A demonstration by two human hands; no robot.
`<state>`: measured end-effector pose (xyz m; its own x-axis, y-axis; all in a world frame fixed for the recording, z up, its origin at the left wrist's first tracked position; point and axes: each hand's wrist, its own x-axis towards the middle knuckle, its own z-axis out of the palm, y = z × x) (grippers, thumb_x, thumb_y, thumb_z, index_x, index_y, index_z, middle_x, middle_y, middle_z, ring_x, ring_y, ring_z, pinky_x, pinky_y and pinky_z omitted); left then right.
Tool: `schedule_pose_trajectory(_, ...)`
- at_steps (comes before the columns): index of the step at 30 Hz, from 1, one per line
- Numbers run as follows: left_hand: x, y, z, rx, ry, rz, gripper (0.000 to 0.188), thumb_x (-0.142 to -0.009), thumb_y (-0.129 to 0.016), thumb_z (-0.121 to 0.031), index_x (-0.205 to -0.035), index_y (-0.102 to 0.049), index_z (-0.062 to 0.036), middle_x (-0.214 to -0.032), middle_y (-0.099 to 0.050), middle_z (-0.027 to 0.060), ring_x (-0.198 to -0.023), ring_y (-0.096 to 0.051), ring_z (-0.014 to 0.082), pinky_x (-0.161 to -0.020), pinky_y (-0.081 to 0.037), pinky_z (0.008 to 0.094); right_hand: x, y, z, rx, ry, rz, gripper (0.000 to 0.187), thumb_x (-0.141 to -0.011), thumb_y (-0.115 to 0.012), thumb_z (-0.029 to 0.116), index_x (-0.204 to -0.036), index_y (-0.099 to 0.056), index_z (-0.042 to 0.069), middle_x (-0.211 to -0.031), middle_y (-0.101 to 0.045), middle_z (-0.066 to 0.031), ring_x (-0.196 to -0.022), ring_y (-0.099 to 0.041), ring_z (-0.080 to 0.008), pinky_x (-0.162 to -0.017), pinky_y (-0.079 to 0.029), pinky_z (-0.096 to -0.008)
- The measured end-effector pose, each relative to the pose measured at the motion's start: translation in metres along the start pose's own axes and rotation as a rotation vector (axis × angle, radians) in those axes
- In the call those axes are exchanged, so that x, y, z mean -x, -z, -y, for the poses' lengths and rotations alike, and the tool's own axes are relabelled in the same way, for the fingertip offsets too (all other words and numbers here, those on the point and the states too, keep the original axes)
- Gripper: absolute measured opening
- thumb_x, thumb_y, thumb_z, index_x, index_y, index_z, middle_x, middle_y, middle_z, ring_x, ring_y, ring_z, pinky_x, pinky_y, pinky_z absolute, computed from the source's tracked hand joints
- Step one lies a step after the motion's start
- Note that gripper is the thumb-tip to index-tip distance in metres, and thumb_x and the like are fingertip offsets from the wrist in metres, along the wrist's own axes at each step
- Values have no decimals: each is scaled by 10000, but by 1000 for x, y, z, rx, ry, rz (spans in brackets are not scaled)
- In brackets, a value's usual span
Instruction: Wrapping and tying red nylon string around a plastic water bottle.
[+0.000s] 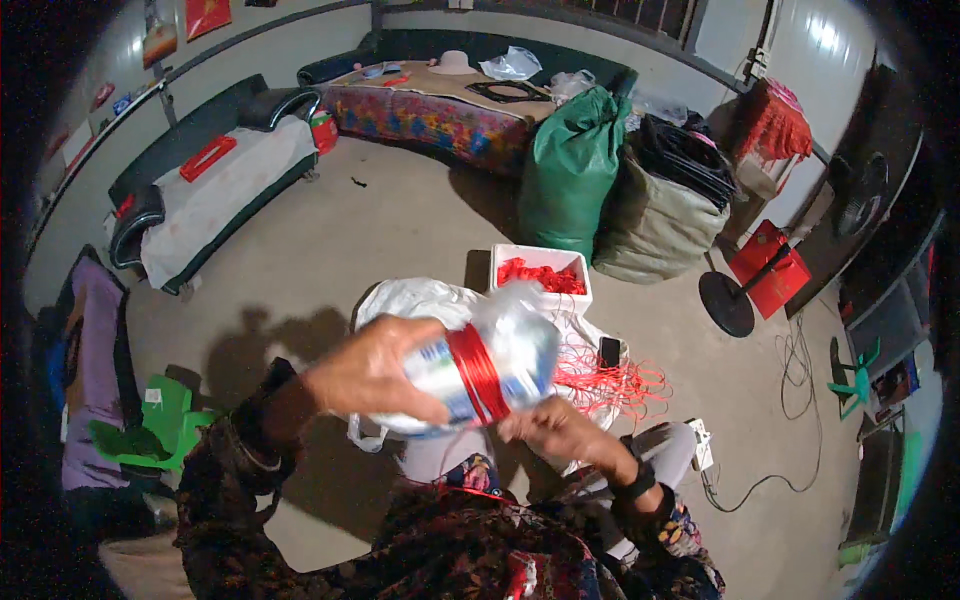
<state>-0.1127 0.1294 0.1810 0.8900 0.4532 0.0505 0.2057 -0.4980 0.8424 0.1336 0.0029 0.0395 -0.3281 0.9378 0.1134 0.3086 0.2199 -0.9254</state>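
Note:
My left hand (372, 370) grips one end of a bundle (530, 350), white and blue and wrapped in clear plastic, raised above my lap. Several turns of red cord (478, 375) are wound round its middle. Close to the bundle's lower right edge is my right hand (562, 430), its fingers bent together; whatever they pinch is too blurred to make out. A tangle of loose red cord (620, 385) lies on a white sheet or sack (420, 295) beyond the bundle. A thin red strand (470, 488) crosses my lap.
Past the bundle stands a white box (540, 253) with red pieces inside. A dark phone (609, 352) lies by the cord. Farther back are a green sack (570, 170), a pale sack (660, 220) and a fan (728, 303). A power strip (701, 445) with cable is at right.

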Motion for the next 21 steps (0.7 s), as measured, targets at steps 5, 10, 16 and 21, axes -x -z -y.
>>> schedule_pose_trajectory(5, -15, -19, 50, -327, 147, 70, 575, -552, -791, -273, -1034, -630, -3, -837, -662, 184, -756, -654, 312, -736, -511, 382, 12, 13, 105, 229, 88, 175, 203, -945, -579, 187, -954, -663, 2, -874, -679, -119, -765, -660, -257, -710, -505, -319)
schedule_pose_trajectory(10, -15, -70, 0, -308, -19, 450, 494, -618, -791, -258, -981, -581, 4, -839, -607, 181, -785, -620, 331, -708, -488, 419, -7, 59, 123, 245, 103, 121, 163, -891, -632, 155, -971, -682, 22, -867, -691, -100, -774, -677, -224, -695, -514, -324)
schedule_pose_trajectory(16, -11, -27, -10, -141, -242, 246, 597, -584, -866, -289, -1048, -596, -28, -893, -627, 123, -832, -626, 244, -737, -484, 361, 27, 12, 15, -17, 93, -314, 214, -889, -653, 217, -991, -679, 30, -912, -699, -40, -832, -636, -145, -746, -507, -306)
schedule_pose_trajectory(21, -16, -9, 27, 22, 111, 68, 577, -584, -817, -252, -1058, -615, 6, -886, -667, 107, -817, -638, 200, -756, -493, 339, 25, -3, 52, 70, 32, 94, 224, -939, -592, 227, -994, -674, 26, -811, -661, -88, -708, -618, -146, -679, -495, -311)
